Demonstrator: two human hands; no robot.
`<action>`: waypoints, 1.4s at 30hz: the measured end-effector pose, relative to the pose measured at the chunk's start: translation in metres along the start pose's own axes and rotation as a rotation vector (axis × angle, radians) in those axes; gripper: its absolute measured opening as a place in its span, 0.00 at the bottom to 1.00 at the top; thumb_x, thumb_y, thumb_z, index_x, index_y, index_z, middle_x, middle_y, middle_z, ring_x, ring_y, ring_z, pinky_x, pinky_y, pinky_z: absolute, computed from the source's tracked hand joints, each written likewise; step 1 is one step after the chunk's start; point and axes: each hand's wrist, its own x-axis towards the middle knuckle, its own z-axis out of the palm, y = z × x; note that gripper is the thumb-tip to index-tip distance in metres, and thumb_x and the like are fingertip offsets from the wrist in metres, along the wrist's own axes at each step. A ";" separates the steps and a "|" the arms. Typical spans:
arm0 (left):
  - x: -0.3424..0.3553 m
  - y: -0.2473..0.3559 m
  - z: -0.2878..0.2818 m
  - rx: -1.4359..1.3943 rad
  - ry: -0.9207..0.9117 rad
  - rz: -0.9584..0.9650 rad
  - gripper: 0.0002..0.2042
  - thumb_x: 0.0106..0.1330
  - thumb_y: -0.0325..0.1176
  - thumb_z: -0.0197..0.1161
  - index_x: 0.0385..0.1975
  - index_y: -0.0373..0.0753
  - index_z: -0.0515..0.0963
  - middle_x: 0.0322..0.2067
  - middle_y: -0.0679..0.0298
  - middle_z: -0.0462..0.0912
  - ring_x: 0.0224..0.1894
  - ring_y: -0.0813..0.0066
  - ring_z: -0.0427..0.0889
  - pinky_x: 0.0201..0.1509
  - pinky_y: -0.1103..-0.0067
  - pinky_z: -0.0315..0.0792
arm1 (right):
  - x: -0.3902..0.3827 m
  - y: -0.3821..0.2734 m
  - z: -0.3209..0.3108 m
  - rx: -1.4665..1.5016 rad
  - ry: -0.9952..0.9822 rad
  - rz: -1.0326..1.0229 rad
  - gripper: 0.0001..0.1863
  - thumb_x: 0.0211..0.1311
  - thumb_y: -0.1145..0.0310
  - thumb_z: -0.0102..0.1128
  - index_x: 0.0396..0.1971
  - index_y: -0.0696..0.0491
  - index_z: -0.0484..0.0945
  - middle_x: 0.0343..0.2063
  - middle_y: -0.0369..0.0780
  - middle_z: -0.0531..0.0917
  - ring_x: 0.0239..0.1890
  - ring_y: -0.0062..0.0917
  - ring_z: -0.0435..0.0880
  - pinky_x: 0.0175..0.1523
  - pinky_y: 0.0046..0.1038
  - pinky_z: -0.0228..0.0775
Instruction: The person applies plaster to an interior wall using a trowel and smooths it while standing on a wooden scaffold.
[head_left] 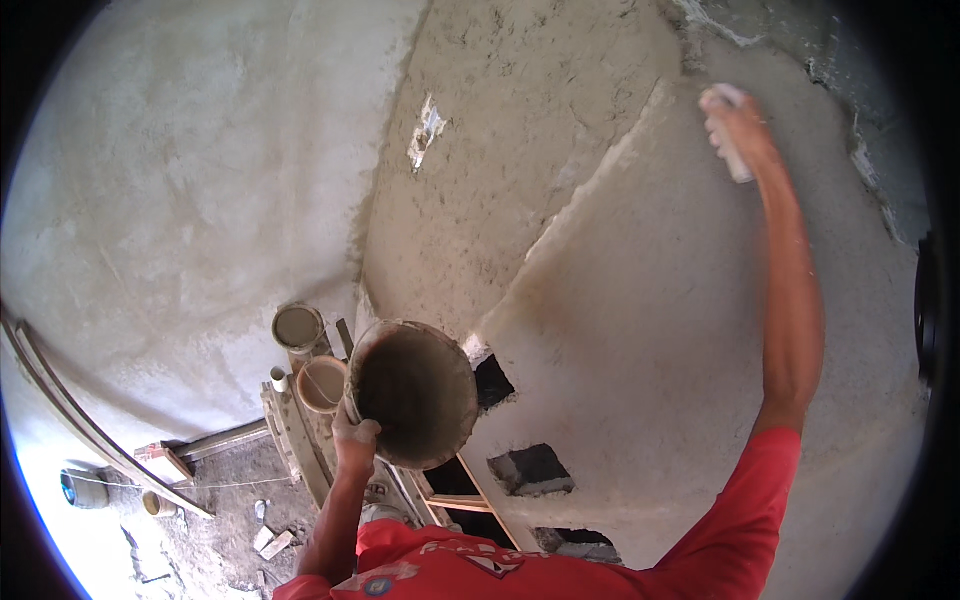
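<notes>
My left hand [355, 440] is closed on the rim of a mortar-caked bucket [462, 395], thumb over its edge. The bucket tilts so that its dark, grey-coated inside faces me; how much it holds is hard to tell. Up at the right, my outstretched right hand [738, 125] is closed around a pale, narrow plastering float [738, 165] and keeps it at the plastered wall [640, 270]. The hand is slightly blurred. A ragged pale ridge [590, 185] separates smooth grey plaster from rougher, browner plaster [490, 130] on the left.
Below my left hand, planks [290, 430] carry a bucket of grey mix [298, 328], a brownish bucket [322, 383] and a small white cup [279, 378]. Square holes [532, 468] pierce the lower wall. Far below lie rubble [275, 543] and another bucket [85, 489].
</notes>
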 end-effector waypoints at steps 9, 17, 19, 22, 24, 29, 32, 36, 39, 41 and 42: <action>-0.017 0.015 0.012 -0.039 -0.029 0.000 0.29 0.43 0.18 0.50 0.53 0.30 0.70 0.44 0.60 0.79 0.44 0.70 0.80 0.46 0.77 0.78 | -0.103 -0.005 0.026 -0.036 -0.223 0.098 0.34 0.59 0.66 0.63 0.65 0.56 0.62 0.37 0.42 0.80 0.21 0.19 0.76 0.23 0.23 0.73; -0.025 0.013 0.035 -0.131 -0.109 -0.016 0.28 0.43 0.18 0.51 0.52 0.30 0.72 0.43 0.62 0.80 0.43 0.73 0.78 0.52 0.80 0.70 | -0.100 0.014 0.080 -0.272 -0.603 0.171 0.29 0.64 0.62 0.58 0.63 0.55 0.65 0.31 0.41 0.79 0.21 0.22 0.75 0.26 0.28 0.72; -0.025 0.006 0.032 -0.091 -0.086 -0.035 0.28 0.42 0.18 0.51 0.52 0.30 0.72 0.42 0.62 0.80 0.43 0.73 0.78 0.52 0.80 0.71 | -0.077 0.008 0.082 -0.246 -0.499 0.192 0.24 0.65 0.62 0.56 0.57 0.56 0.68 0.28 0.40 0.79 0.21 0.23 0.75 0.26 0.29 0.71; -0.028 0.005 0.029 -0.075 -0.076 -0.035 0.29 0.43 0.17 0.51 0.52 0.31 0.72 0.42 0.62 0.80 0.43 0.73 0.78 0.51 0.79 0.72 | -0.044 -0.008 0.066 -0.288 -0.390 0.184 0.18 0.66 0.61 0.55 0.47 0.59 0.73 0.26 0.41 0.79 0.22 0.24 0.77 0.25 0.32 0.70; -0.029 0.006 0.029 -0.090 -0.070 -0.022 0.28 0.43 0.17 0.51 0.52 0.31 0.72 0.42 0.62 0.80 0.43 0.72 0.79 0.50 0.79 0.73 | -0.030 -0.028 0.042 -0.363 -0.389 0.174 0.17 0.65 0.61 0.55 0.44 0.59 0.73 0.25 0.42 0.78 0.22 0.25 0.76 0.25 0.33 0.70; -0.034 0.007 0.019 -0.094 -0.044 -0.038 0.30 0.42 0.18 0.51 0.54 0.31 0.71 0.46 0.61 0.80 0.48 0.70 0.78 0.55 0.77 0.70 | -0.017 -0.054 0.007 -0.445 -0.325 0.147 0.21 0.62 0.60 0.58 0.51 0.55 0.70 0.26 0.40 0.77 0.20 0.23 0.75 0.21 0.30 0.67; -0.029 -0.003 0.010 -0.064 0.019 0.013 0.29 0.43 0.15 0.49 0.53 0.30 0.71 0.43 0.60 0.80 0.43 0.70 0.81 0.44 0.77 0.78 | -0.013 -0.061 -0.018 -0.434 -0.228 0.086 0.21 0.61 0.60 0.59 0.51 0.54 0.71 0.26 0.40 0.77 0.20 0.23 0.75 0.21 0.31 0.66; -0.023 -0.003 -0.002 -0.037 0.051 0.024 0.29 0.42 0.16 0.49 0.52 0.30 0.71 0.43 0.60 0.80 0.42 0.71 0.80 0.44 0.78 0.77 | -0.006 -0.077 -0.049 -0.488 -0.118 0.024 0.20 0.60 0.61 0.59 0.50 0.54 0.73 0.26 0.40 0.77 0.21 0.24 0.75 0.22 0.31 0.67; -0.023 0.001 -0.005 -0.018 0.052 0.014 0.29 0.42 0.17 0.50 0.51 0.30 0.72 0.42 0.60 0.80 0.42 0.71 0.80 0.45 0.79 0.76 | -0.005 -0.086 -0.060 -0.580 -0.035 -0.042 0.20 0.61 0.61 0.58 0.50 0.55 0.73 0.33 0.42 0.80 0.23 0.25 0.76 0.25 0.31 0.68; -0.021 0.000 -0.005 -0.042 0.043 0.018 0.29 0.42 0.17 0.50 0.51 0.30 0.72 0.42 0.61 0.80 0.42 0.71 0.80 0.46 0.79 0.75 | 0.002 -0.082 -0.071 -0.633 0.048 -0.142 0.21 0.61 0.61 0.59 0.50 0.55 0.73 0.37 0.42 0.80 0.24 0.25 0.75 0.26 0.30 0.69; -0.019 -0.001 -0.005 -0.065 0.043 0.016 0.28 0.42 0.17 0.50 0.51 0.30 0.72 0.42 0.61 0.80 0.42 0.71 0.79 0.47 0.79 0.75 | 0.003 -0.082 -0.074 -0.659 0.093 -0.209 0.21 0.60 0.61 0.59 0.51 0.55 0.73 0.39 0.42 0.80 0.24 0.25 0.75 0.26 0.30 0.69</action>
